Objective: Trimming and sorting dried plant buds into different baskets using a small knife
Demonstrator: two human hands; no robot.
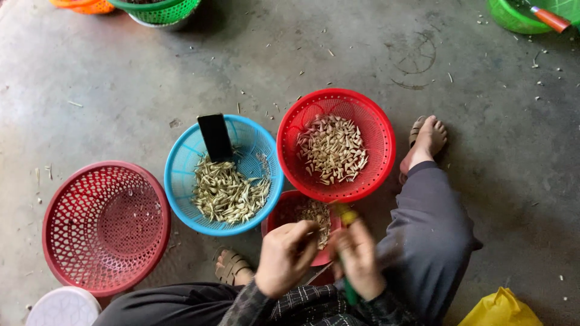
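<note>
Both hands work close under the camera: my left hand (285,258) pinches a small pale piece between thumb and fingertips, while my right hand (360,258) is wrapped around a green-handled tool (348,253); its tip is too blurred to make out. Just beyond my knuckles sits a small red bowl (289,211) of pale trimmed pieces, partly tucked under the red basket (336,145) of pale cut pieces. Beside that, touching it, the blue basket (225,174) holds greenish slivers and a dark upright card (215,137). An empty red basket (106,226) stands further left on the concrete floor (121,90).
</note>
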